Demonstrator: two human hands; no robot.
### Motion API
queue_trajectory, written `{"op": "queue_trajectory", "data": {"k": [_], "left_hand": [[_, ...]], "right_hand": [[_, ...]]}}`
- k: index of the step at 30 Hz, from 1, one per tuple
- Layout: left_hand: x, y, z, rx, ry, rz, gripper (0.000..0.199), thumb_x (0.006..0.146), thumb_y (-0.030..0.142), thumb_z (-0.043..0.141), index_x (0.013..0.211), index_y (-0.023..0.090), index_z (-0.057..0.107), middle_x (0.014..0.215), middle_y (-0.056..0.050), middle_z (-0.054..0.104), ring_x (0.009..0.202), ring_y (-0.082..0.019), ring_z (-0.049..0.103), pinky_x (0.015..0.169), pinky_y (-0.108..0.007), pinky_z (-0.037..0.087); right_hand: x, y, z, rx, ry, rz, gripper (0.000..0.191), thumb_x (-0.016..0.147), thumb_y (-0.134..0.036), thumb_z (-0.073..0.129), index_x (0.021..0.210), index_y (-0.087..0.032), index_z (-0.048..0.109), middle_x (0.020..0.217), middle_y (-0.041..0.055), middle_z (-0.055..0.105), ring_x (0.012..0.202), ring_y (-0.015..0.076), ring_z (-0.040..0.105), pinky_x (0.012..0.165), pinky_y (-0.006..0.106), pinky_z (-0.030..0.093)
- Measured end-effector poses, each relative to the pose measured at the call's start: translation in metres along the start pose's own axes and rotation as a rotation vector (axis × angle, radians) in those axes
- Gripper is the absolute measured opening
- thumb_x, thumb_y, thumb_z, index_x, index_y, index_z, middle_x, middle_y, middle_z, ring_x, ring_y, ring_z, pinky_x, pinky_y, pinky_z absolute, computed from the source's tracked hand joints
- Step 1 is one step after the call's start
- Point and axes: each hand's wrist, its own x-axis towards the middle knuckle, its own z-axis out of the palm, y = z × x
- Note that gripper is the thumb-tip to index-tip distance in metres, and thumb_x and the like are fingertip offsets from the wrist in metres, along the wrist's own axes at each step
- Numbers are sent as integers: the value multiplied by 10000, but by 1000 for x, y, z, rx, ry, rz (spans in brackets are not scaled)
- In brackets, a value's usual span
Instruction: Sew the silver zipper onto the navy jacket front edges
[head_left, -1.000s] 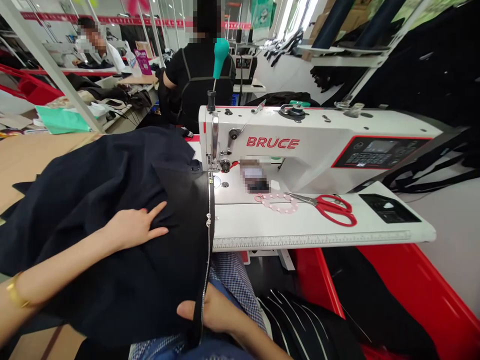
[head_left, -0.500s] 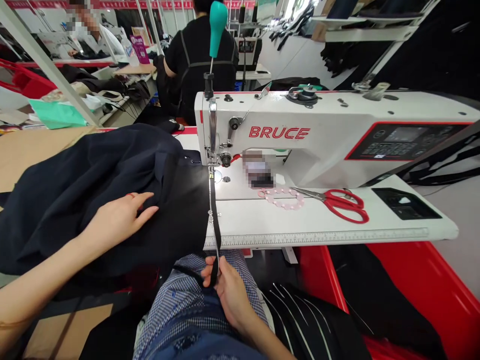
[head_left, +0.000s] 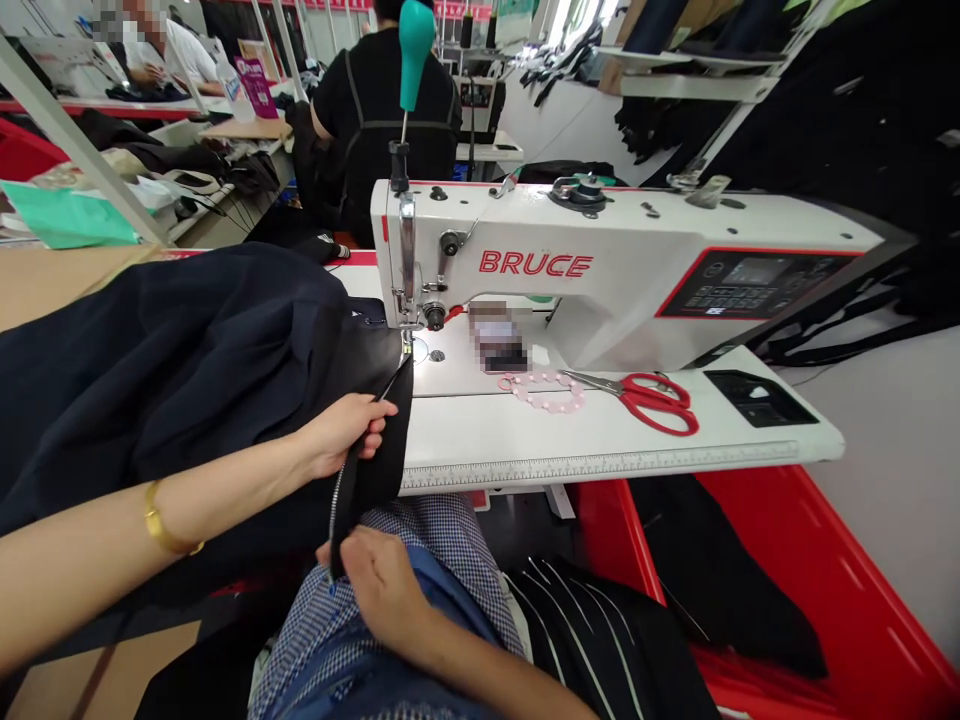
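Note:
Dark fabric point(head_left: 187, 340) covers the left of the sewing machine's table, its right edge passing under the needle area. A black zipper point(head_left: 335, 510) with metal teeth runs from the presser foot point(head_left: 407, 345) down toward my lap. My left hand point(head_left: 352, 432) pinches the zipper a little below the foot, over the fabric. Closed round the zipper's lower part is my right hand point(head_left: 375, 572), above my lap, with a blue zipper end hanging beside it. The white sewing machine point(head_left: 532, 265) stands right of the fabric.
Red-handled scissors point(head_left: 660, 403) and a pink beaded loop point(head_left: 551, 392) lie on the white table point(head_left: 480, 430), behind a ruler strip. Below right is a red bin point(head_left: 750, 540) with dark cloth. A person in black point(head_left: 401, 130) sits beyond the machine; another is far left.
My left hand has moved right and closed on the zipper. My right hand has drawn the zipper's lower part leftward and down. The view has shifted slightly right.

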Motion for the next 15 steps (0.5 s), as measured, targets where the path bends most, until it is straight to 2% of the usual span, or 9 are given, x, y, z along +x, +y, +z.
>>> {"op": "queue_trajectory", "data": {"k": [3, 5, 6, 8, 11, 13, 15], "left_hand": [[-16, -14, -15, -28, -2, -42, 110, 781, 259, 501, 748, 166, 453, 501, 81, 370, 359, -33, 317, 372, -161, 271], [-21, -17, -23, -33, -7, -59, 140, 769, 270, 513, 711, 154, 460, 527, 56, 435, 375, -38, 366, 387, -169, 313], [-21, -16, -26, -33, -14, -66, 133, 754, 261, 529, 715, 144, 480, 562, 34, 483, 402, -48, 418, 410, -178, 349], [-17, -9, -28, -41, -44, -69, 120, 695, 206, 576, 766, 124, 524, 694, -19, 576, 519, -83, 540, 503, -206, 431], [-6, 6, -26, -62, -80, -27, 246, 629, 167, 622, 854, 148, 524, 824, -29, 608, 661, -125, 606, 621, -243, 468], [2, 14, -22, -54, -80, 5, 239, 654, 250, 644, 826, 169, 499, 706, 10, 577, 573, -107, 564, 590, -249, 449], [8, 19, -18, -16, -67, 30, 251, 693, 350, 641, 758, 167, 482, 528, 63, 460, 432, -62, 431, 512, -220, 384]], "right_hand": [[2, 28, -6, 191, 184, 205, 372, 870, -472, 387, 885, -171, 605, 803, 39, 622, 722, 139, 575, 647, 243, 448], [8, 34, -9, 271, 256, 228, 336, 819, -466, 480, 966, -179, 573, 954, 50, 615, 842, 148, 574, 741, 255, 457], [11, 32, -11, 320, 252, 223, 334, 789, -448, 529, 989, -184, 569, 1014, 48, 606, 909, 152, 563, 812, 265, 443], [17, 25, -13, 450, 205, 242, 326, 731, -415, 604, 955, -179, 599, 998, 38, 623, 941, 163, 557, 888, 288, 413], [21, 16, -14, 538, 109, 305, 296, 718, -411, 616, 860, -153, 647, 835, 35, 657, 811, 172, 583, 811, 309, 448], [19, 14, -13, 537, 95, 303, 298, 739, -412, 600, 860, -147, 662, 799, 34, 659, 759, 165, 580, 758, 299, 454], [15, 15, -12, 552, 107, 277, 299, 757, -413, 590, 890, -157, 668, 817, 29, 660, 740, 153, 571, 735, 280, 444]]}}
